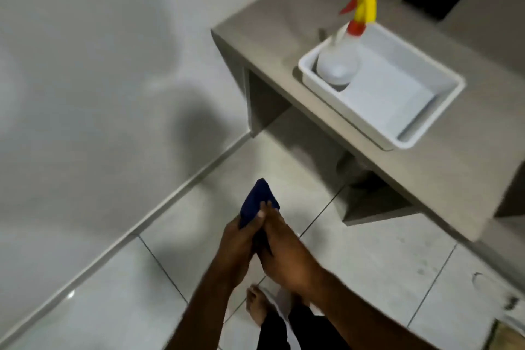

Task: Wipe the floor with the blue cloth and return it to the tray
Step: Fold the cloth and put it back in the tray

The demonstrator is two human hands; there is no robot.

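The dark blue cloth (257,202) is folded small and held in the air over the floor, low in the middle of the view. My left hand (237,247) grips it from the left and my right hand (284,247) presses on it from the right, fingers touching. Only the cloth's upper end sticks out above my fingers. The white tray (426,128) sits on the grey counter (284,17) at the upper right, well above and right of my hands.
A white spray bottle (339,61) with a yellow and red trigger head stands in the tray's far left corner. The pale tiled floor (369,258) meets a white wall (99,65) on the left. My bare foot (255,307) shows below my hands.
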